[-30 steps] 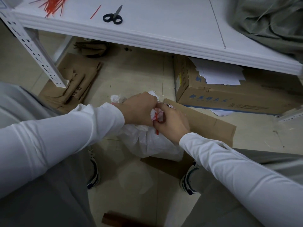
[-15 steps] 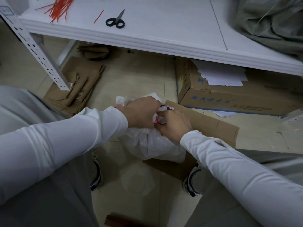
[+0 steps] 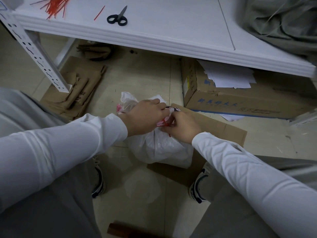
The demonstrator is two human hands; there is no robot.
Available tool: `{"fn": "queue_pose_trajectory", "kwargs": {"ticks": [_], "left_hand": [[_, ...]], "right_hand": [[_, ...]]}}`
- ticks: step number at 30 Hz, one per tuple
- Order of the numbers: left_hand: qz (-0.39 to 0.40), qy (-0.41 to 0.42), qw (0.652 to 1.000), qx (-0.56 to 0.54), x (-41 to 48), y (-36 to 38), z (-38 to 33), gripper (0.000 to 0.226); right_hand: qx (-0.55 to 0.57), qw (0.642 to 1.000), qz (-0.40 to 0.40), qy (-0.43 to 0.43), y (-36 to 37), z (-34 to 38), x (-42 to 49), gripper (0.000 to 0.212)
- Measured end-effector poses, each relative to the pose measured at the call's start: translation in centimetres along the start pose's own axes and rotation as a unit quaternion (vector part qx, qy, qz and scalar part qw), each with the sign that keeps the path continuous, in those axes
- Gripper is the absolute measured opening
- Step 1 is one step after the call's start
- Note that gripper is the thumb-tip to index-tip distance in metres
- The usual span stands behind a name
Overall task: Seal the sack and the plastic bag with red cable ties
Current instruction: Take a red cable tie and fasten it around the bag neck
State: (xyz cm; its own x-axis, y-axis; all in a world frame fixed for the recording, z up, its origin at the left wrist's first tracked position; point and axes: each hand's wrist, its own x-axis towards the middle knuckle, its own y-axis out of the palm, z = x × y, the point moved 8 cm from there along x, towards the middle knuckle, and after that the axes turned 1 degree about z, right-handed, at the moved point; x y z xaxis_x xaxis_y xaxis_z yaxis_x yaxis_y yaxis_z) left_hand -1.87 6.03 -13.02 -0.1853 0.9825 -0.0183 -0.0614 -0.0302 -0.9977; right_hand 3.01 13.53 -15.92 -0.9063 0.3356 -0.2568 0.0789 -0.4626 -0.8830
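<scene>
Where the pale tiled floor [image 3: 137, 79] runs nearest the viewer, two sneakers stand on it to either side of a white plastic bag [image 3: 159, 148], which sits partly on a flat sheet of cardboard [image 3: 223, 133]. Both hands are together at the gathered neck on top of the bag: the left hand [image 3: 145, 115] is clenched around the bunched plastic, and the right hand [image 3: 184, 126] pinches a red cable tie [image 3: 165, 124] looped at that neck, its loose end poking down over the bag. Beyond the bag to the left lie folded brown paper sacks [image 3: 75, 93] on the floor beside a white perforated leg; beyond it to the right stands a cardboard box [image 3: 231, 98] with blue print and loose white paper on top. Above and behind the bag stretches the white desk [image 3: 171, 23], carrying black-handled scissors [image 3: 118, 16], a single red tie beside them, a bundle of red cable ties [image 3: 56, 6] at its far left, and grey-green cloth [image 3: 283, 19] heaped at its far right.
</scene>
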Motion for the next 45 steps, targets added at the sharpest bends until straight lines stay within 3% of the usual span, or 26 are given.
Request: {"fn": "queue_pose_trajectory", "kwargs": {"ticks": [5, 10, 12, 14, 20, 27, 32, 36, 45], "left_hand": [[-0.069, 0.02, 0.997, 0.0, -0.5, 0.0, 0.0, 0.05], [-0.073, 0.049, 0.996, -0.027, -0.9, 0.3, -0.5, 0.027], [-0.062, 0.034, 0.996, -0.056, -0.9, 0.4, -0.4, 0.039], [-0.066, 0.016, 0.994, -0.086, -0.8, 0.4, -0.4, 0.052], [-0.106, -0.015, 0.987, -0.12, -0.9, 0.6, -0.5, 0.046], [-0.112, -0.04, 0.979, -0.164, -1.2, 0.7, -0.1, 0.033], [-0.078, -0.078, 0.972, -0.208, -0.8, 0.8, 0.7, 0.027], [-0.076, -0.089, 0.969, -0.216, -1.0, 0.5, 0.9, 0.024], [-0.053, -0.123, 0.966, -0.222, -1.1, 0.2, 1.4, 0.021]], "right_hand": [[0.028, 0.999, 0.046, -0.002, -0.1, -0.3, 0.4, 0.018], [0.0, 0.996, 0.09, -0.013, -0.2, -0.2, -0.3, 0.017], [-0.017, 0.997, 0.08, -0.012, -0.3, -0.1, -0.4, 0.015], [-0.029, 0.997, 0.075, -0.006, -0.5, 0.2, -0.5, 0.028], [-0.052, 0.988, 0.146, 0.028, 0.9, 0.2, -1.0, 0.023], [0.054, 0.983, 0.175, 0.024, 0.7, 1.2, -1.4, 0.028], [0.147, 0.979, 0.128, 0.063, 0.1, 1.0, -1.5, 0.022], [0.195, 0.975, 0.08, 0.074, -0.9, 1.0, -1.8, 0.035], [0.256, 0.965, 0.023, 0.051, -2.5, 1.9, -2.1, 0.031]]}}
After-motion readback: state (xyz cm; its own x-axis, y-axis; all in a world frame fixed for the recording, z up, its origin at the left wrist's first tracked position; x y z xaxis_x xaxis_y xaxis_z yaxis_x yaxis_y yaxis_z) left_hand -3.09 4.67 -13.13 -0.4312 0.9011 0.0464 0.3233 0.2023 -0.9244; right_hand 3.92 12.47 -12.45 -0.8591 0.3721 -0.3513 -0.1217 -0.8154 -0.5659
